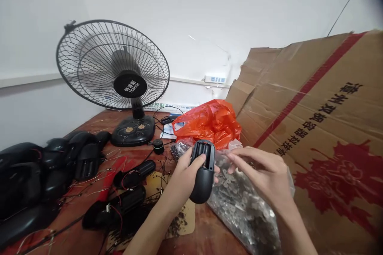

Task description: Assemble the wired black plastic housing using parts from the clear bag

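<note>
My left hand (184, 175) is closed around a black plastic battery housing (202, 187), rounded at its lower end. The housing's open compartment faces me, and my left thumb presses into it. Just to the right, my right hand (263, 167) has its thumb and forefinger pinched together. What sits between those fingertips, if anything, is too small to make out. Below the right hand lies a clear plastic bag (242, 207) full of small flat metal pieces. Part of that bag is hidden behind my hand and wrist.
A black fan (131, 127) stands at the back left. Black housings (86, 159) are piled at the left, with two wired ones (128, 201) nearer. A red plastic bag (212, 123) lies behind my hands. A large cardboard box (299, 99) walls off the right side.
</note>
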Demonstrator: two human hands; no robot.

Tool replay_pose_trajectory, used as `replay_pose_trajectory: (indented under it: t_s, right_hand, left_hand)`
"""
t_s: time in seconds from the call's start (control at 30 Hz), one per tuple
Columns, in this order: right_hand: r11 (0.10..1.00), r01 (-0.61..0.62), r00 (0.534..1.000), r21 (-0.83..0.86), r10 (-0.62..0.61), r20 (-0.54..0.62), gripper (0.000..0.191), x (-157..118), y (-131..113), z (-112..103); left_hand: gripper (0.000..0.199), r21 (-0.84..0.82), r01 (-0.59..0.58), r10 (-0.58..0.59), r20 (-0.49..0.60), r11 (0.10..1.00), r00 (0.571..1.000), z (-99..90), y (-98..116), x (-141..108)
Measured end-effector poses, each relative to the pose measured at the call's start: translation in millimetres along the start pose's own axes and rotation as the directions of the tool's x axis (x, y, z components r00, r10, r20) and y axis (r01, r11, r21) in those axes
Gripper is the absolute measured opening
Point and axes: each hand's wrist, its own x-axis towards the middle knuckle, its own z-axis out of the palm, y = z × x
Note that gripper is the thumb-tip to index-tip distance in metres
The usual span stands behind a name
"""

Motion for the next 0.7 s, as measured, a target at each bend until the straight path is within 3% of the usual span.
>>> replay_pose_trajectory:
  t_s: [0.17, 0.3, 0.5, 0.7]
  right_hand:
    - [0.98, 0.199, 0.98, -0.021, -0.199, -0.016, 0.016, 12, -10, 32]
    - [0.96, 0.277, 0.96, -0.041, -0.279, -0.028, 0.022, 15, -14, 51]
    - [0.957, 0.289, 0.957, -0.035, -0.289, -0.02, 0.027, 13, -11, 65]
    - [0.976, 0.213, 0.977, 0.053, -0.211, -0.039, 0.017, 15, -8, 68]
  left_hand:
    - [0.044, -0.213, -0.013, -0.008, -0.1, 0.977, 0.995, -1.0, 8, -6]
    - [0.043, -0.186, -0.17, 0.118, -0.264, 0.968, 0.957, -0.8, 16, -8]
    - [0.044, -0.078, -0.255, 0.213, -0.346, 0.964, 0.914, -6.8, 17, -5]
    - [0.042, -0.099, -0.22, 0.182, -0.299, 0.971, 0.937, -10.6, 14, -4]
